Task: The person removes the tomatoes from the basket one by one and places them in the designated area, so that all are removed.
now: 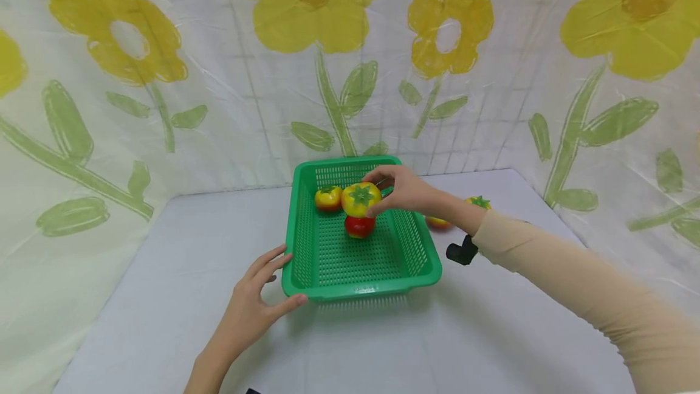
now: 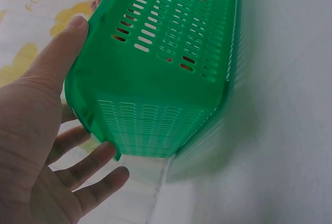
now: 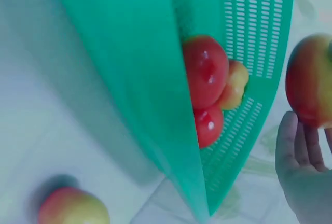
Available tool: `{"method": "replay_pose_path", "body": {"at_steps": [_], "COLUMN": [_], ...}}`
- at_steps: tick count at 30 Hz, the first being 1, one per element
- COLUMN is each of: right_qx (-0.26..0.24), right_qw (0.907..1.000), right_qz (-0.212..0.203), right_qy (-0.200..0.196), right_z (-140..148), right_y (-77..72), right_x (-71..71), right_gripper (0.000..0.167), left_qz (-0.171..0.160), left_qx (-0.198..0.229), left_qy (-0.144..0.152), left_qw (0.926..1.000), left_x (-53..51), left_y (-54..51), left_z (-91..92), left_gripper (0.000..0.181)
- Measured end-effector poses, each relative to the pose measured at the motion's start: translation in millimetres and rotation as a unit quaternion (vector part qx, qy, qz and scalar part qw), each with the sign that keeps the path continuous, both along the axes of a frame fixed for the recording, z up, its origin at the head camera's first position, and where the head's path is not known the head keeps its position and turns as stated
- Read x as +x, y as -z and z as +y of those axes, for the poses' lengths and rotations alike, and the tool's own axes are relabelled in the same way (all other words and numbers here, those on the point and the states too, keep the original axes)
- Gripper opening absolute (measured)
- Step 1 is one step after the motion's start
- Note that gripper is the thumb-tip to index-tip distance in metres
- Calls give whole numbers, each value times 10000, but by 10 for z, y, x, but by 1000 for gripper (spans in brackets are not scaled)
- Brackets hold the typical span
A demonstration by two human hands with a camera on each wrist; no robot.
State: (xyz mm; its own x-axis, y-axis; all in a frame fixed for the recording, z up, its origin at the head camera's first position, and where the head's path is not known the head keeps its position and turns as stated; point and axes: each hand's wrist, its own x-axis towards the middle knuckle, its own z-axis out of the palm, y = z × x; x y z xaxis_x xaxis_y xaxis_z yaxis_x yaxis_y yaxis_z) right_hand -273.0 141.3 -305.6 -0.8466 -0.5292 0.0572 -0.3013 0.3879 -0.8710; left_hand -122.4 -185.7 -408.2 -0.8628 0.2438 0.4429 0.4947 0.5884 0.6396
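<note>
Flowered curtain [image 1: 219, 47] behind pale table [image 1: 219, 239], green basket [image 1: 366, 289], left hand [image 1: 254, 300] spread against it, right hand [image 1: 404, 190] holding yellow fruit [image 1: 360, 199]

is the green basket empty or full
Partly full: the right wrist view shows three fruits inside the basket; the head view shows bare mesh near the front.

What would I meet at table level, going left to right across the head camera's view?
Left hand → yellow-and-red fruit inside the green basket → held green-topped yellow fruit → right hand → black wrist device → beige sleeve.
</note>
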Motion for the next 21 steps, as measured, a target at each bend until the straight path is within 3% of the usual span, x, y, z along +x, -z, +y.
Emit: {"method": "replay_pose_path", "body": {"at_steps": [14, 21], "right_qx": [-4, -226], "right_qw": [9982, 9986], "right_qz": [591, 338], "right_qy": [55, 340], "right_z": [177, 189], "right_y": [-8, -5], "right_x": [343, 465], "right_gripper": [62, 63], "left_qz": [-6, -14], "left_qx": [39, 21], "left_qy": [24, 27], "left_qw": [10000, 10000], "left_x": [-1, 5], "left_y": [5, -11], "left_z": [0, -5], "left_gripper": [73, 73]}}
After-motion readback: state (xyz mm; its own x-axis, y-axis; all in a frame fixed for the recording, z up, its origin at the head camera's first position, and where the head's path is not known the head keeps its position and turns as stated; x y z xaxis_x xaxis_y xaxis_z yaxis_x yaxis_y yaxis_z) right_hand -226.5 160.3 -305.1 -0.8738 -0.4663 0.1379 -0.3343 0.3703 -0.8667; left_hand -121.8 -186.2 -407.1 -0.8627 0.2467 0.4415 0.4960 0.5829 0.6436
